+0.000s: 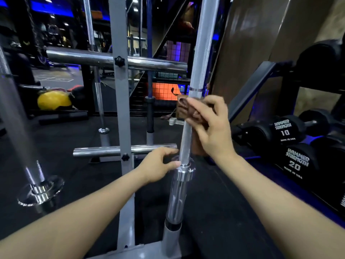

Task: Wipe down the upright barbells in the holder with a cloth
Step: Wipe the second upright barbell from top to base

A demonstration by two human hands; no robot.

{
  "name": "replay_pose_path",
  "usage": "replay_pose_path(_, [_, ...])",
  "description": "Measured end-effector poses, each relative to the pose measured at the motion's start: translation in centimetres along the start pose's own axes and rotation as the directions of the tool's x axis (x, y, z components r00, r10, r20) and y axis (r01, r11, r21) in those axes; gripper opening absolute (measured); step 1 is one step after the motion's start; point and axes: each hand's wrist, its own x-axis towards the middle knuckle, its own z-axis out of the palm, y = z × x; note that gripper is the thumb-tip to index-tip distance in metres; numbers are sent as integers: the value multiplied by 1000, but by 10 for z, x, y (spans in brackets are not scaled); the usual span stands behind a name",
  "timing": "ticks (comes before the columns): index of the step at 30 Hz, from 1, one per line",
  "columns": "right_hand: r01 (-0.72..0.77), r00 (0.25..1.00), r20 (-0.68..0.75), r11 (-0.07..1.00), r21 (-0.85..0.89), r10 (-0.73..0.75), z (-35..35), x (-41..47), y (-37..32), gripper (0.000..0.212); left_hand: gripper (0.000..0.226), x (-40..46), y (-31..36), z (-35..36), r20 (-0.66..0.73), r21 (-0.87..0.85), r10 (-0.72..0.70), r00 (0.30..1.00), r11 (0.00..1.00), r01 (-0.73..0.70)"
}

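Observation:
A silver barbell (202,53) stands upright in a grey tube of the holder (170,238), right of centre. My right hand (209,126) grips a brown cloth (188,109) wrapped round the shaft, a little above the collar. My left hand (160,165) is lower, with curled fingers touching the shaft just above the shiny collar (185,171). A second upright barbell (22,146) stands at the left edge, and two more (97,86) rise at the back of the holder.
A grey upright post (120,109) with two chrome horizontal pegs (104,59) stands just left of my hands. Black dumbbells (285,129) on a rack fill the right side. A yellow ball (53,100) lies on the dark floor at the back left.

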Motion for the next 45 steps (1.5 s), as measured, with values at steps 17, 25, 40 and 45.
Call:
replay_pose_path(17, [-22,974,225,999,45,12,3,-61,3,35,56,7,-6,-2,40,46,-133,990,990,132])
replay_pose_path(25, [2,992,130,998,-68,7,-12,-5,0,36,48,8,-6,2,25,-1,-129,991,992,129])
replay_pose_path(40, [7,988,156,985,-174,20,-9,-7,-14,36,29,11,-1,-1,46,131,-122,991,985,115])
replay_pose_path(45, [8,906,414,977,-213,83,-1,-66,-22,28,36,10,1,0,47,159,-166,985,975,157])
